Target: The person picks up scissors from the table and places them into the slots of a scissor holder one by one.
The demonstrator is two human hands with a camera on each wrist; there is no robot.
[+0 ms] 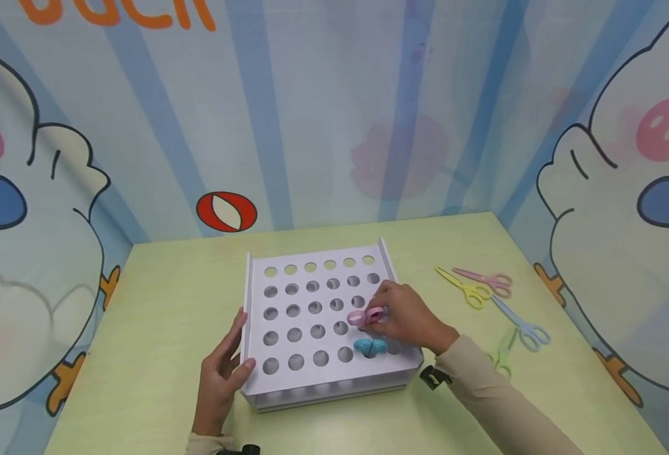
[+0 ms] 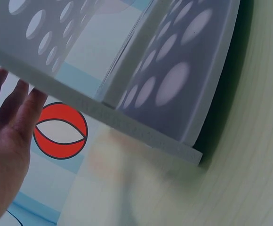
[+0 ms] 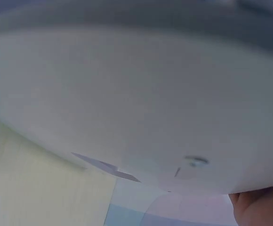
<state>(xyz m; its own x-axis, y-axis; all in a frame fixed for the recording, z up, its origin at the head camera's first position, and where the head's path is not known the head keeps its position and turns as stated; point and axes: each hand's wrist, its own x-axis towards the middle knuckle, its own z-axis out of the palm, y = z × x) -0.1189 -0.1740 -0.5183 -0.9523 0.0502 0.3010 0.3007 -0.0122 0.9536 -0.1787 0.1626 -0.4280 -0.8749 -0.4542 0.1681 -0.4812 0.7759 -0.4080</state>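
A white rack [image 1: 304, 320] with rows of round holes stands on the table, its top sloping toward me. My left hand [image 1: 218, 370] rests against the rack's left side, thumb at the edge and fingers fairly straight. In the left wrist view, the fingers [image 2: 27, 106] touch the side panel. Over the rack's right part, my right hand [image 1: 405, 316] holds pink-handled scissors [image 1: 357, 318], handles up; their blades are hidden. Just in front, blue-handled scissors [image 1: 371, 346] stand in a hole, handles up. The right wrist view shows mostly a blurred white panel and part of the hand [image 3: 263, 207].
To the right on the pale green table [image 1: 158, 328] lie yellow scissors [image 1: 473, 293], pink scissors [image 1: 496, 282], light blue scissors [image 1: 530, 333] and green scissors [image 1: 503, 354]. A striped cartoon backdrop [image 1: 323, 126] rises behind the table and at both sides.
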